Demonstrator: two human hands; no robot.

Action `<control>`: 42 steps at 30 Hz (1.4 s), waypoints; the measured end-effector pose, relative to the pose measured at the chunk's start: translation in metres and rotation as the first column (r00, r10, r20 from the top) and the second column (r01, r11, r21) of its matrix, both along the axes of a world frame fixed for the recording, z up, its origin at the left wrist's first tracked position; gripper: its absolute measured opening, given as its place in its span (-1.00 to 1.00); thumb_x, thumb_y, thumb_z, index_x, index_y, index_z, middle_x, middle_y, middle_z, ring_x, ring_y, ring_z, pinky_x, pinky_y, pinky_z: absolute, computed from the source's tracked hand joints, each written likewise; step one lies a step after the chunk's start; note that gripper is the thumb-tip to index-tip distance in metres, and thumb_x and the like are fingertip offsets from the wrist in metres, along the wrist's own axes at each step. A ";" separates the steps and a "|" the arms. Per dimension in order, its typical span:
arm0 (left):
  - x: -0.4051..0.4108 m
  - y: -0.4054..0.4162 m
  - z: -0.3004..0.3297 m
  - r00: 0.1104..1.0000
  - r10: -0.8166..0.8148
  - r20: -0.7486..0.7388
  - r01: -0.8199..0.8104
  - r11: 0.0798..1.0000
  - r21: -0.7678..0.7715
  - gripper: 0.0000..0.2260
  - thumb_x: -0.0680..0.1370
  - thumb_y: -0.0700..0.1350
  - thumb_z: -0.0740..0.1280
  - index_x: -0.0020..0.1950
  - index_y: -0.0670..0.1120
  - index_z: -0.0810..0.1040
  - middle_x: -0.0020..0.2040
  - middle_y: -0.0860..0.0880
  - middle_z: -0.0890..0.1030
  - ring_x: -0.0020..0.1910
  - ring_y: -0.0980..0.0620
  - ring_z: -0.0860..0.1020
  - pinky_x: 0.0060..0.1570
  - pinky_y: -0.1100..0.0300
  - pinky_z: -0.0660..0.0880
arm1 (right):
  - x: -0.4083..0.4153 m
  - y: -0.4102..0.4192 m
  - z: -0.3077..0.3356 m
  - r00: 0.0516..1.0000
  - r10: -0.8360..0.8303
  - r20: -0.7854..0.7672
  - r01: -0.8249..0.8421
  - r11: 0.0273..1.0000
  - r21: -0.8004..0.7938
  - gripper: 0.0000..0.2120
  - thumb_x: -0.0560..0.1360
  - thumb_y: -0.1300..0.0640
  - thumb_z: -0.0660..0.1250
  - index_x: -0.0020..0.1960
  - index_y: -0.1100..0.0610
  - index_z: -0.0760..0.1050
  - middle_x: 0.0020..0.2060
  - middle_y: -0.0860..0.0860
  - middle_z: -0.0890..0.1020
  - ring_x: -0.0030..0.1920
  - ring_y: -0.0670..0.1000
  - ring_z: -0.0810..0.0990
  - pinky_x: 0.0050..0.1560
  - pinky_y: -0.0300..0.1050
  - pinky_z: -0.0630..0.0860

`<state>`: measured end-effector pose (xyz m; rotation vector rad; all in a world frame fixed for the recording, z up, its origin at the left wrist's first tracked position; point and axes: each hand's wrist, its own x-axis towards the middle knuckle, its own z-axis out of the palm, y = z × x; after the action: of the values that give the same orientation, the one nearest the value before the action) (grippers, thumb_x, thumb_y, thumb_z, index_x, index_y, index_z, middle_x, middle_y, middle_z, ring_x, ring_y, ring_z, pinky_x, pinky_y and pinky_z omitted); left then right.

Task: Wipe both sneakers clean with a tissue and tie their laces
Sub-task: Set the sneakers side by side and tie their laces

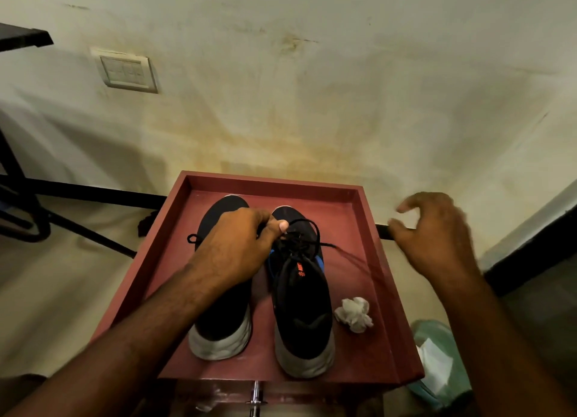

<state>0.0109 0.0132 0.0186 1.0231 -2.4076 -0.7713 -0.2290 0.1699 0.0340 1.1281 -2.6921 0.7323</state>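
Note:
Two black sneakers with grey-white soles stand side by side, toes away from me, in a red tray point(368, 217). My left hand point(240, 245) reaches across the left sneaker point(218, 320) and pinches the black laces point(299, 237) of the right sneaker point(301, 304) between thumb and fingers. A loose lace end trails to the right over the tray floor, blurred. My right hand point(437, 235) hovers above the tray's right rim, fingers curled and apart, holding nothing. A crumpled white tissue point(354, 313) lies on the tray floor right of the right sneaker.
The tray rests on a small stand against a stained wall. A green tissue packet point(437, 357) lies low at the right. A black metal frame point(28, 210) stands at the left, a wall switch plate point(128, 71) above it.

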 end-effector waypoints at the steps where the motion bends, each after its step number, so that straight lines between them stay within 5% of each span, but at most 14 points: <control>1: -0.001 0.001 0.000 1.000 -0.009 -0.013 0.009 1.000 0.015 -0.68 0.65 0.12 0.29 -0.25 0.04 0.55 -0.46 0.10 0.49 -0.42 0.31 0.51 -0.45 0.42 0.34 | 0.008 -0.003 -0.001 0.979 0.168 0.117 -0.159 0.983 -0.087 -0.78 0.49 0.02 0.51 0.11 -0.03 0.60 0.16 -0.03 0.63 0.17 0.03 0.62 0.13 -0.01 0.58; 3: -0.003 0.004 0.000 0.999 -0.023 -0.029 0.024 0.999 0.040 -0.70 0.65 0.10 0.31 -0.25 0.04 0.57 -0.48 0.12 0.48 -0.43 0.36 0.50 -0.41 0.46 0.35 | 0.036 -0.012 0.000 0.794 0.487 0.364 -0.444 0.873 -0.201 -0.63 0.49 -0.01 0.53 0.27 -0.07 0.60 0.17 -0.16 0.66 0.17 -0.19 0.63 0.20 -0.18 0.57; 5: -0.004 0.005 0.001 0.999 -0.037 -0.033 0.038 0.998 0.052 -0.70 0.65 0.11 0.31 -0.26 0.06 0.57 -0.44 0.12 0.53 -0.41 0.34 0.51 -0.43 0.42 0.34 | 0.062 -0.021 -0.004 0.672 0.609 0.423 -0.596 0.783 -0.180 -0.53 0.45 -0.05 0.56 0.34 -0.08 0.58 0.14 -0.18 0.69 0.16 -0.24 0.64 0.22 -0.22 0.57; 11: -0.003 0.004 -0.002 0.999 0.000 -0.052 0.007 0.991 0.131 -0.60 0.64 0.16 0.30 -0.37 0.05 0.47 -0.42 -0.03 0.55 -0.50 0.17 0.40 -0.41 0.24 0.29 | 0.084 -0.034 -0.017 0.763 0.583 0.280 -0.553 0.812 -0.186 -0.74 0.49 0.06 0.54 0.16 0.03 0.65 -0.19 -0.10 0.71 -0.20 -0.13 0.70 -0.09 -0.07 0.68; 17: 0.000 0.003 0.007 0.994 -0.061 -0.090 0.070 0.993 0.092 -0.65 0.59 0.09 0.40 -0.38 0.09 0.48 -0.49 0.28 0.53 -0.44 0.33 0.51 -0.42 0.45 0.32 | 0.070 -0.029 -0.002 0.853 0.519 0.060 -0.492 0.837 -0.238 -0.85 0.55 0.19 0.48 0.10 0.08 0.74 -0.15 0.00 0.75 -0.23 -0.09 0.71 -0.11 -0.10 0.67; 20: 0.011 -0.015 0.016 0.941 -0.112 0.319 0.153 0.982 -0.106 -0.86 0.57 0.11 0.43 -0.07 0.08 0.67 -0.19 0.10 0.66 -0.23 0.15 0.60 -0.20 0.21 0.49 | 0.052 -0.018 0.012 0.858 0.500 0.121 -0.460 0.851 -0.253 -0.91 0.50 0.16 0.53 0.00 0.07 0.76 -0.32 -0.14 0.68 -0.34 -0.20 0.65 -0.23 -0.29 0.58; 23: 0.031 -0.041 0.022 0.811 -0.012 0.585 0.144 0.973 -0.179 -0.85 0.58 0.12 0.42 0.10 0.13 0.67 -0.08 0.06 0.64 -0.15 0.06 0.59 -0.15 0.13 0.53 | 0.017 -0.006 0.013 0.912 0.289 0.293 -0.337 0.933 0.129 -0.93 0.46 0.14 0.57 -0.20 0.09 0.74 -0.45 -0.04 0.68 -0.41 -0.14 0.66 -0.25 -0.28 0.55; 26: 0.042 -0.051 0.020 0.783 -0.033 0.622 0.157 0.977 -0.145 -0.81 0.58 0.20 0.37 0.01 0.12 0.65 -0.16 0.11 0.57 -0.25 0.14 0.49 -0.28 0.22 0.36 | 0.004 -0.001 -0.003 0.882 0.154 0.445 -0.367 0.817 0.445 -0.85 0.45 0.11 0.58 -0.15 0.20 0.73 -0.33 0.06 0.74 -0.24 0.04 0.74 -0.06 -0.07 0.68; 29: 0.037 -0.045 0.017 0.902 -0.157 0.402 0.171 0.985 0.002 -0.66 0.60 0.23 0.30 -0.24 0.03 0.54 -0.31 0.09 0.56 -0.36 0.13 0.48 -0.29 0.19 0.37 | 0.006 0.001 -0.008 0.761 0.320 0.565 -0.486 0.858 0.169 -0.77 0.51 -0.03 0.52 -0.15 0.15 0.70 -0.28 0.09 0.71 -0.28 0.01 0.64 -0.15 -0.12 0.57; 31: 0.031 -0.032 0.021 0.985 -0.172 0.001 0.159 0.916 0.367 -0.55 0.59 0.27 0.27 -0.27 -0.04 0.62 -0.32 0.06 0.58 -0.33 0.11 0.52 -0.24 0.17 0.44 | 0.012 -0.003 -0.001 0.545 0.417 0.727 -0.413 0.888 -0.200 -0.71 0.50 -0.07 0.46 -0.05 0.17 0.71 -0.16 0.09 0.73 -0.15 -0.02 0.64 -0.02 -0.12 0.56; 33: 0.021 -0.015 0.021 0.935 -0.030 -0.354 0.272 0.700 0.660 -0.63 0.56 0.21 0.28 -0.25 -0.01 0.67 -0.07 0.00 0.74 -0.07 0.07 0.67 0.05 0.12 0.56 | 0.022 -0.010 0.003 0.313 0.512 0.800 -0.259 0.857 -0.446 -0.61 0.51 -0.06 0.37 -0.03 0.30 0.64 0.04 0.04 0.75 0.07 0.00 0.68 0.17 -0.08 0.58; 36: 0.005 0.001 0.013 0.822 0.152 -0.549 0.389 0.554 0.736 -0.75 0.56 0.02 0.33 -0.03 -0.16 0.65 0.14 -0.18 0.72 0.19 -0.07 0.67 0.27 0.01 0.54 | 0.044 -0.023 0.005 0.096 0.623 0.776 -0.085 0.782 -0.617 -0.66 0.57 -0.03 0.27 -0.19 0.24 0.50 0.11 0.17 0.73 0.25 0.09 0.66 0.30 0.03 0.57; 39: -0.005 0.011 0.000 0.752 0.234 -0.617 0.415 0.559 0.718 -0.81 0.53 -0.15 0.38 0.04 -0.22 0.71 0.09 -0.27 0.72 0.10 -0.17 0.70 0.18 0.08 0.63 | 0.061 -0.031 0.000 0.104 0.652 0.751 -0.008 0.756 -0.655 -0.68 0.58 -0.04 0.29 -0.17 0.21 0.54 -0.16 0.17 0.71 0.03 0.15 0.71 0.21 0.10 0.63; 42: -0.010 0.015 -0.009 0.751 0.190 -0.633 0.349 0.699 0.624 -0.82 0.51 -0.31 0.44 0.09 -0.21 0.73 0.00 -0.22 0.75 -0.04 -0.10 0.73 0.03 0.17 0.66 | 0.068 -0.035 -0.007 0.193 0.656 0.730 -0.048 0.749 -0.660 -0.79 0.63 0.10 0.30 0.00 0.20 0.66 -0.17 0.09 0.69 -0.07 0.07 0.69 0.15 0.06 0.67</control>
<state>0.0007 0.0281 0.0093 0.6695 -1.5091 -1.8550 -0.1606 0.1354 0.0266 1.4785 -2.4108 2.8972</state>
